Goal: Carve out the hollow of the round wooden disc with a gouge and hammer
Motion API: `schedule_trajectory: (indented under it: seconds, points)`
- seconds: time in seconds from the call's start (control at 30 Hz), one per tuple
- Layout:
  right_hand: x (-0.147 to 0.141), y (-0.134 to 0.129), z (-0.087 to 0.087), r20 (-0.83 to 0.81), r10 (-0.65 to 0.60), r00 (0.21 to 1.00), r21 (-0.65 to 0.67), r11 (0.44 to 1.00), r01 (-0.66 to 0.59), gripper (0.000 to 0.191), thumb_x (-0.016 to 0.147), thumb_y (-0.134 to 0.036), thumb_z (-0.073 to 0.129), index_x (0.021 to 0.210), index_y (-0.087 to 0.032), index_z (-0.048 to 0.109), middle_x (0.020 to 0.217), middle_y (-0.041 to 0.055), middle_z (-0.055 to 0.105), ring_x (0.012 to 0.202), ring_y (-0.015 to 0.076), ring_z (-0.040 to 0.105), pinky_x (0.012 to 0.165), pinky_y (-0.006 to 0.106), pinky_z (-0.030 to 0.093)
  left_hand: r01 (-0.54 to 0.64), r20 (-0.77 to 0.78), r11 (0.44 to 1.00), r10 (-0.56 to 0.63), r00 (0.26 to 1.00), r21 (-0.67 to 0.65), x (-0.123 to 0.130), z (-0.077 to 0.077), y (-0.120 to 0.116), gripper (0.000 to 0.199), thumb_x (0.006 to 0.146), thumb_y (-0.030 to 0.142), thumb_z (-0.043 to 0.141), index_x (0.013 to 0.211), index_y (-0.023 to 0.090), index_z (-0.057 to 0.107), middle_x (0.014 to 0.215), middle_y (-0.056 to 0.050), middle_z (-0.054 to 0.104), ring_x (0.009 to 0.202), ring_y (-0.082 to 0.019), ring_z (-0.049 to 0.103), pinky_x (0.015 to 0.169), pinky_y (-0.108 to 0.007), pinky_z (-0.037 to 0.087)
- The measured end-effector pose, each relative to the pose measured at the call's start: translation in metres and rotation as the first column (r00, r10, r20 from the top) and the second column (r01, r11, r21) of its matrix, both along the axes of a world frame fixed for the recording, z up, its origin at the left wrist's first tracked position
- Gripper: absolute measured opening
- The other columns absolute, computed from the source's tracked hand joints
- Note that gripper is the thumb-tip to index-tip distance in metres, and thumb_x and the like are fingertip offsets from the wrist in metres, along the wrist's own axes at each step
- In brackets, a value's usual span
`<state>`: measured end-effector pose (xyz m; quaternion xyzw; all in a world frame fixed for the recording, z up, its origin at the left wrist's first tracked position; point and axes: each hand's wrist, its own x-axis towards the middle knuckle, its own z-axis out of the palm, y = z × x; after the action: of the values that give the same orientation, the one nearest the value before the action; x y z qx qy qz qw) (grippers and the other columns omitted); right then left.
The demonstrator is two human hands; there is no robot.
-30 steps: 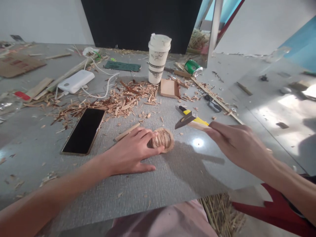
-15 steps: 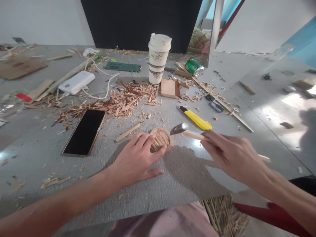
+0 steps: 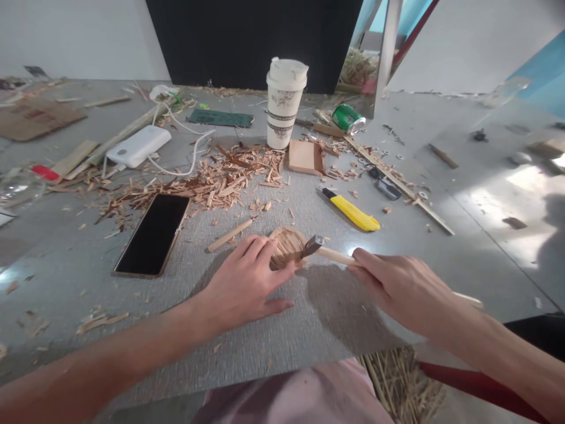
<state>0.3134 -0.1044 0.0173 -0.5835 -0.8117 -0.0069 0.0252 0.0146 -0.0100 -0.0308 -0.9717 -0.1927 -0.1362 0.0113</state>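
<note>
A round wooden piece point(image 3: 286, 247) with a carved, grooved hollow lies on the grey surface in the head view. My left hand point(image 3: 251, 274) rests over its left and near edge, fingers and thumb closed about it, holding it down. In my right hand point(image 3: 392, 280) is a small hammer point(image 3: 314, 246), gripped by its light wooden handle. The wedge-shaped end of the metal head meets the right side of the piece, close to my left index finger. Left of the piece lies a thin wooden stick point(image 3: 229, 235).
A black phone point(image 3: 152, 235) lies to the left, with wood shavings point(image 3: 220, 182) behind it. Farther back stand a paper cup point(image 3: 285, 106) and a white power bank point(image 3: 139, 146). A yellow utility knife point(image 3: 353, 212), a green can point(image 3: 348, 119) and a long wooden strip point(image 3: 397, 182) are on the right.
My right hand has brought the hammer head down and slightly left, from just above the rim onto the round wooden piece. My left hand has stayed in place.
</note>
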Motion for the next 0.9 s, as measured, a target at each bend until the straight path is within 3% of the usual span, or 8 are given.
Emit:
schedule_trajectory:
  seconds: [0.13,0.33,0.6,0.8,0.9]
  points:
    - [-0.001,0.002,0.001,0.023,-0.011,1.0,-0.03,0.999,0.011,0.03,0.113,-0.038,0.037,0.087,-0.025,0.044,0.056,-0.0057,0.046,0.046,0.0128,0.035,0.051,0.033,0.017,0.005,0.043,0.998,-0.003,0.999,-0.055,-0.002,0.0,0.001,0.055,0.098,0.069,0.062,0.127,0.022,0.067,0.121,-0.019,0.06,0.117,-0.04,0.055,0.099,-0.059,0.053]
    - [0.0,0.002,0.002,0.066,-0.029,0.997,-0.025,0.999,0.03,0.028,0.113,-0.039,0.04,0.089,-0.025,0.045,0.056,-0.0069,0.044,0.045,0.0122,0.032,0.051,0.031,0.014,0.016,0.024,0.997,-0.014,1.0,-0.079,-0.006,0.004,0.001,0.055,0.102,0.068,0.054,0.122,0.019,0.068,0.12,-0.02,0.06,0.118,-0.04,0.056,0.099,-0.059,0.053]
    - [-0.004,0.001,0.013,-0.069,-0.034,0.997,0.173,0.984,0.045,0.028,0.114,-0.039,0.04,0.091,-0.024,0.046,0.056,-0.0084,0.042,0.042,0.0096,0.033,0.047,0.027,0.021,0.008,-0.006,0.995,-0.009,1.0,-0.098,-0.006,0.005,0.002,0.054,0.102,0.069,0.054,0.121,0.02,0.068,0.121,-0.018,0.06,0.118,-0.04,0.055,0.1,-0.06,0.053]
    - [-0.01,-0.003,-0.003,0.031,-0.056,0.998,-0.005,0.998,0.056,0.029,0.113,-0.039,0.04,0.087,-0.025,0.043,0.053,-0.0066,0.047,0.043,0.0115,0.034,0.049,0.03,0.014,0.023,0.023,0.996,-0.021,1.0,-0.091,-0.005,0.004,0.003,0.057,0.104,0.07,0.049,0.122,0.021,0.069,0.121,-0.019,0.059,0.118,-0.04,0.054,0.099,-0.06,0.053]
    - [-0.009,-0.002,-0.001,0.068,-0.061,0.996,0.001,0.998,0.061,0.029,0.113,-0.04,0.04,0.088,-0.025,0.046,0.055,-0.0059,0.049,0.044,0.0116,0.033,0.05,0.031,0.012,0.017,0.007,0.997,-0.017,1.0,-0.073,-0.005,0.004,0.003,0.056,0.103,0.07,0.051,0.122,0.02,0.069,0.122,-0.02,0.059,0.12,-0.041,0.053,0.1,-0.061,0.053]
